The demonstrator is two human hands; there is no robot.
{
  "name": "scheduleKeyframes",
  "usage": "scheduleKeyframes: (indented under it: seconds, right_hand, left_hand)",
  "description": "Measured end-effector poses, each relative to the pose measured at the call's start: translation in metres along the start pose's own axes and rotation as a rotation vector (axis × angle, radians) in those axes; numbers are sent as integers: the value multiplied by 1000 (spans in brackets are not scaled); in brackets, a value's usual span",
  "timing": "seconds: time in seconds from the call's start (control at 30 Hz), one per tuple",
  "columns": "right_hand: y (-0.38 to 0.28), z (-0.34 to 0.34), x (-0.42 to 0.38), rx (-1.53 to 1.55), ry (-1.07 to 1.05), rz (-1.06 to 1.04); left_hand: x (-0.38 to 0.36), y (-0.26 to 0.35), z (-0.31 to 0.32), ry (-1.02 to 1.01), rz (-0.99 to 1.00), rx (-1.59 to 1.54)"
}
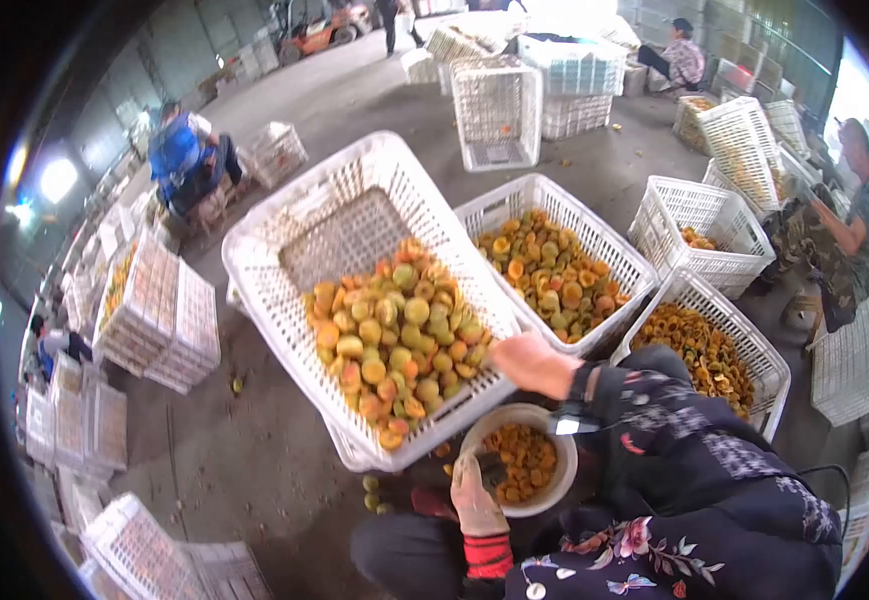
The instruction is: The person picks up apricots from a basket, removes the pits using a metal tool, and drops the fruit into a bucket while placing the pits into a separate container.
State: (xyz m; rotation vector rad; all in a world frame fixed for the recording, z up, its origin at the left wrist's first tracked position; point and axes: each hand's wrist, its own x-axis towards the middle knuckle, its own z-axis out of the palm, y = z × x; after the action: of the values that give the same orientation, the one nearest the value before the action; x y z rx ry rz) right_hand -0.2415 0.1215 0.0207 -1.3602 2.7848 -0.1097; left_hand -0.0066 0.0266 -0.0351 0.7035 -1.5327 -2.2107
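Note:
My right hand (534, 365), with a dark band at its wrist, is closed at the near corner of a white plastic crate (284, 300). Whole green-orange apricots (404, 330) are heaped toward the crate's near side, and its far part shows bare mesh. My left hand (476, 497), in a pale glove with a red cuff, is at the left rim of a white bowl (566, 470). Its fingers are curled around something dark that I cannot make out. Orange apricot pieces (522, 465) fill much of the bowl.
Beyond my right arm stand a crate of apricots (554, 275) and a crate of split apricots (699, 350). A few apricots (371, 490) lie on the floor. Crate stacks (159, 310) stand left; a person in camouflage (854, 220) sits right, others farther back.

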Motion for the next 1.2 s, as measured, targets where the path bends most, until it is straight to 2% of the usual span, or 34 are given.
scheduleKeyframes:
  seconds: [0.03,0.07,0.1,0.13,0.2,0.23,0.27,0.37,0.4,0.43,0.5,0.7,0.8,0.83,0.9,0.97,1.03,1.1,1.17,1.2]
  right_hand:
    - [2,21,10,-47,71,-101]
    - [3,36,16,-48,175,-204]
    - [0,49,30,-126,37,-175]
    - [7,86,43,-162,-4,-166]
    - [4,92,62,-199,-40,-159]
    - [0,97,70,-225,-181,-48]
    - [-5,95,76,-250,-324,61]
    - [-6,80,85,-185,-422,132]
    - [-14,64,87,-175,-491,235]
    - [-12,63,91,-176,-488,234]
    - [-14,52,95,-184,-626,196]
    - [-6,63,86,-265,-606,140]
    - [5,69,66,-335,-195,-91]
    - [7,71,62,-345,-49,-146]
    - [0,33,58,-53,-219,-41]
    - [-5,7,38,359,-285,-126]
    - [-39,-28,11,529,-446,-135]
    - [-59,-38,-19,762,-566,-296]
    - [-77,-46,-45,772,-557,-305]
    - [-84,-54,-52,846,-633,-277]
  left_hand:
    - [-1,-1,1,-10,45,15]
    - [0,2,3,23,-41,-73]
    - [-5,16,11,58,-162,-266]
    - [-6,19,12,48,-167,-279]
    - [-7,24,12,40,-166,-292]
    - [-8,27,12,44,-193,-299]
    - [-8,27,11,51,-221,-306]
    - [-5,21,8,49,-223,-324]
    - [-6,22,7,43,-225,-326]
    - [-6,23,6,43,-221,-326]
    - [-7,23,4,36,-234,-349]
    - [-10,27,3,43,-222,-336]
    - [-9,25,0,50,-255,-346]
    - [-9,19,0,90,-204,-317]
    - [-6,16,-1,130,-173,-336]
    - [0,2,-7,165,-95,-323]
    - [1,4,-9,174,-85,-321]
    - [-3,10,-11,145,-89,-386]
    - [1,4,-11,45,-144,-437]
    - [-2,12,-10,-51,-188,-450]
